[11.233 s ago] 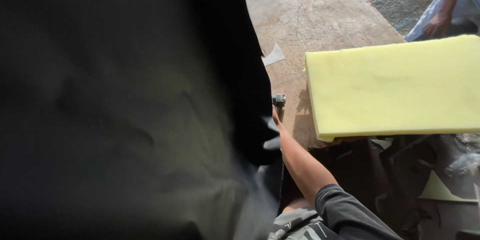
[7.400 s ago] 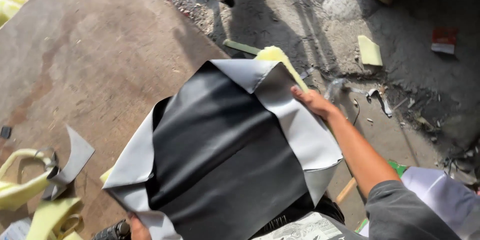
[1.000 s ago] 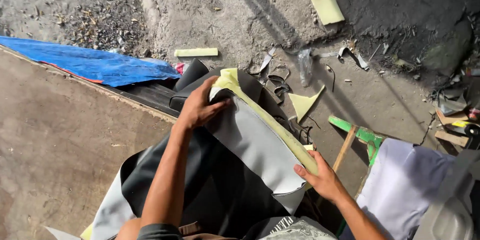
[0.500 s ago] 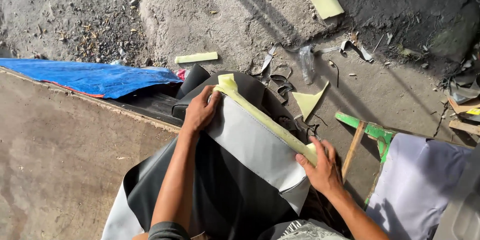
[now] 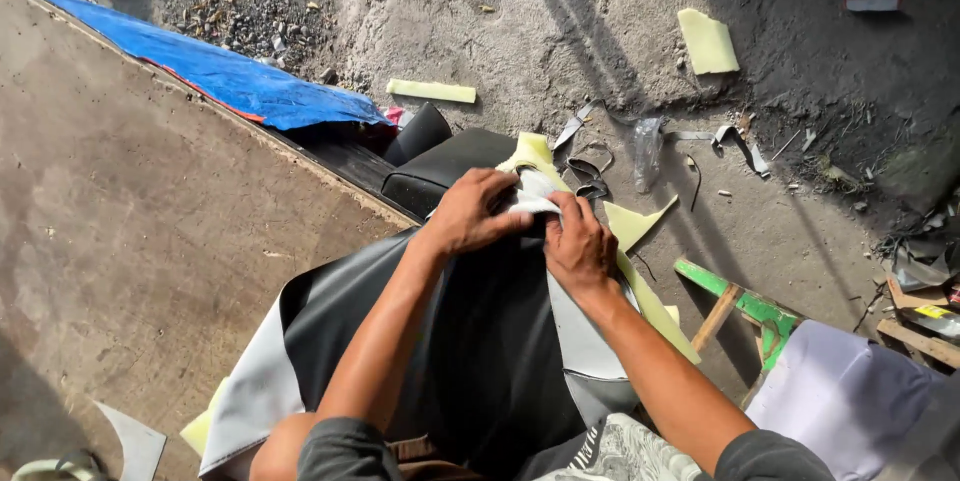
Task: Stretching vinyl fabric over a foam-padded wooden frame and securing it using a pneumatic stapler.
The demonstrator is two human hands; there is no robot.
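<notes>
while pinched by both hands' fingers (image 5: 520,209), smooth black vinyl sheet (image 5: 480,341) over yellow foam (image 5: 640,291)

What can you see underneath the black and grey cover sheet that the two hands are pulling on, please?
Yellow foam shows along the edge of the black and grey cover sheet, beneath the left hand and right hand. The rest underneath is hidden.

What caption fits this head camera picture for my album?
Left hand and right hand pinch the black cover's grey edge over yellow foam beside a wooden board.
</notes>
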